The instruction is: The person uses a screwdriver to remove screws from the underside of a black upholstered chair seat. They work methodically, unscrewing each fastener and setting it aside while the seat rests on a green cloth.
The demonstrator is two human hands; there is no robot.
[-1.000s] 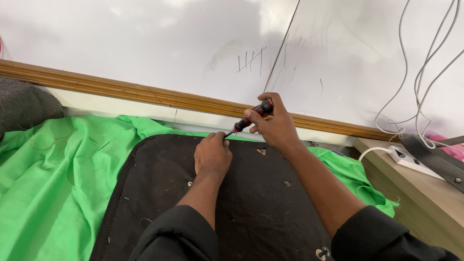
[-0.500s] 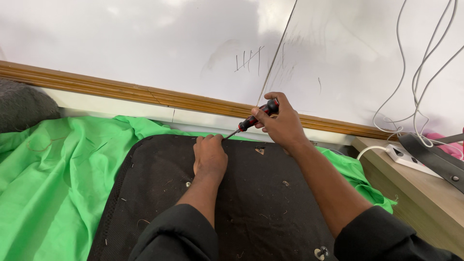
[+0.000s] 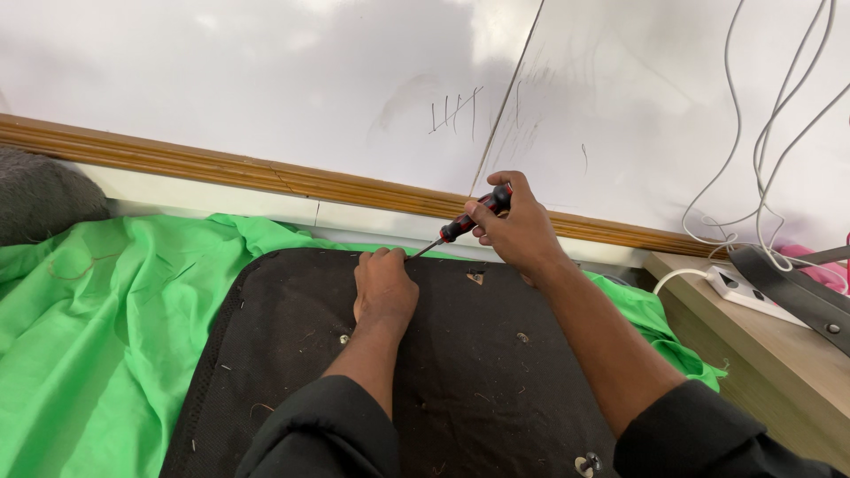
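**Head view: screwdriver tip at far edge of black panel**

Head view, looking down on 2 bare hands with black sleeves over a black panel (image 3: 460,354). Right hand (image 3: 518,232) curled tight around a screwdriver (image 3: 467,219), red-and-black grip pinched between thumb and fingers, shaft slanting down and to the left. Tip meeting the far edge of the panel, right beside the left fingertips. Left hand (image 3: 383,288) resting knuckles-up on the panel, fingers bent and pressed together at that edge, touching or nearly touching the shaft; exact contact too small to tell. Panel flat, dusty, flecked with lint, lying on a green cloth (image 3: 106,310) spread beneath it and bunched at both sides. 2 small screws (image 3: 523,336) showing in the fabric, 1 near the left wrist, 1 beside the right forearm; small triangular tear just under the right hand. Metal fitting (image 3: 588,462) at the near edge by the right sleeve. Beyond the panel, a wooden rail (image 3: 221,168) running under a whiteboard (image 3: 266,71) with faint pen marks. At the right, a wooden surface (image 3: 779,354) carrying a white power strip (image 3: 748,288), pale cables (image 3: 770,159) hanging above it, a dark strap alongside. Grey fuzzy thing (image 3: 40,195) at the far left.
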